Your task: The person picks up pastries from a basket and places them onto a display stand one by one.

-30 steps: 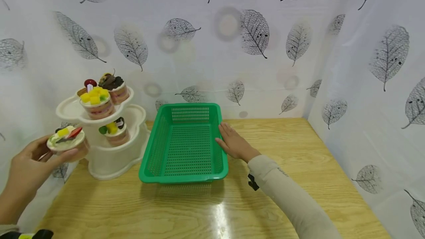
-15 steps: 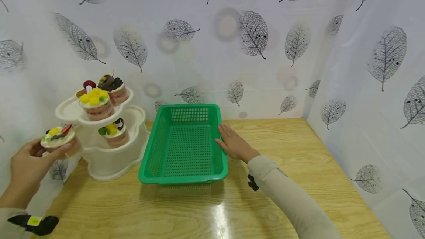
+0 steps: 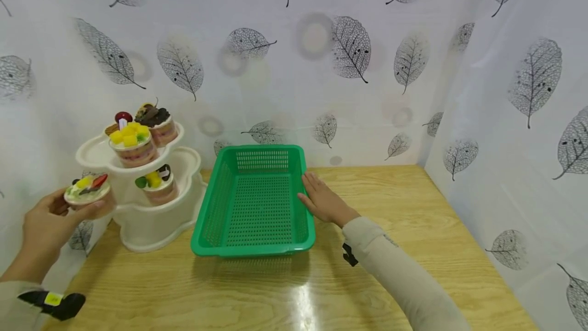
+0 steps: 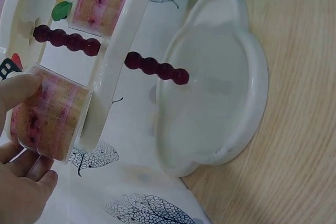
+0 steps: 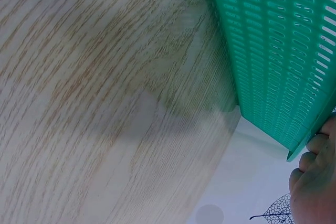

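Note:
My left hand (image 3: 48, 223) grips a clear cake cup (image 4: 50, 114) with pink and brown layers, between thumb and fingers. Cream, a yellow fruit piece and a red slice top it in the head view. The cup is right at the left side of the middle tier of a white tiered stand (image 3: 147, 231), overlapping the tier's edge in the left wrist view. Another cake cup (image 3: 162, 191) sits on that tier. My right hand (image 3: 326, 199) rests with straight fingers on the right rim of a green plastic basket (image 3: 262, 208).
On the stand's top tier are a mango-topped cup (image 3: 137, 152), a chocolate-topped cup (image 3: 164, 129) and a cherry-topped one behind. Dark red beaded posts (image 4: 157, 68) join the tiers. The wooden table (image 3: 257, 295) meets a leaf-print curtain (image 3: 285, 86) at the back and sides.
My left hand and its cake cup shifted left away from the stand, then came back right toward the middle tier. The right hand and the basket stay in place.

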Available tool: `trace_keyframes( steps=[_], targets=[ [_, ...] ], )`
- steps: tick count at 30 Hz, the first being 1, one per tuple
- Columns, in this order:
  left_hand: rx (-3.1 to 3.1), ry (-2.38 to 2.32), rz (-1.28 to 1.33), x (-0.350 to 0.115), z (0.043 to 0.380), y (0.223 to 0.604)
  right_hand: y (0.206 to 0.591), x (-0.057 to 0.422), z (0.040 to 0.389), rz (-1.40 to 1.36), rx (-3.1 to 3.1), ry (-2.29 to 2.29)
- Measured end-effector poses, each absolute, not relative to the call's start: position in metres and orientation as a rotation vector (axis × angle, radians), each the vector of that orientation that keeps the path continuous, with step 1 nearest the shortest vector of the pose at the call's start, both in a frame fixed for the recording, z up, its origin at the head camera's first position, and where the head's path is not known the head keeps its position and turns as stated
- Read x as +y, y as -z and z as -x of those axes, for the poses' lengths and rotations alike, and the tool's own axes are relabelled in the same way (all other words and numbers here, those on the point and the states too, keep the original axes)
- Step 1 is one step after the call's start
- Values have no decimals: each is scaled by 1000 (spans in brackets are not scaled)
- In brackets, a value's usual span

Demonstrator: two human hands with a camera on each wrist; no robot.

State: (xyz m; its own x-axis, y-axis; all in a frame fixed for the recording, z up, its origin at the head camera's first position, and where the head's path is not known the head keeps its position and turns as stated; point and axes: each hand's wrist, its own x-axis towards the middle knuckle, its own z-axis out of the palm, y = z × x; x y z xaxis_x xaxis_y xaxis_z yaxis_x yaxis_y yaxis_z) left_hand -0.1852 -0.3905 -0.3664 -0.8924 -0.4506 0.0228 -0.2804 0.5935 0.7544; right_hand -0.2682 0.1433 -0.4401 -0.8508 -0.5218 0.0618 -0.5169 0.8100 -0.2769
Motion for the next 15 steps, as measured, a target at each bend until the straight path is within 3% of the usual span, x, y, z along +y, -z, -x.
trace_keyframes(
  steps=[15],
  targets=[
    [-2619,1315,-622,-388,211,367,439,144,269,863,2971,422]
  ],
)
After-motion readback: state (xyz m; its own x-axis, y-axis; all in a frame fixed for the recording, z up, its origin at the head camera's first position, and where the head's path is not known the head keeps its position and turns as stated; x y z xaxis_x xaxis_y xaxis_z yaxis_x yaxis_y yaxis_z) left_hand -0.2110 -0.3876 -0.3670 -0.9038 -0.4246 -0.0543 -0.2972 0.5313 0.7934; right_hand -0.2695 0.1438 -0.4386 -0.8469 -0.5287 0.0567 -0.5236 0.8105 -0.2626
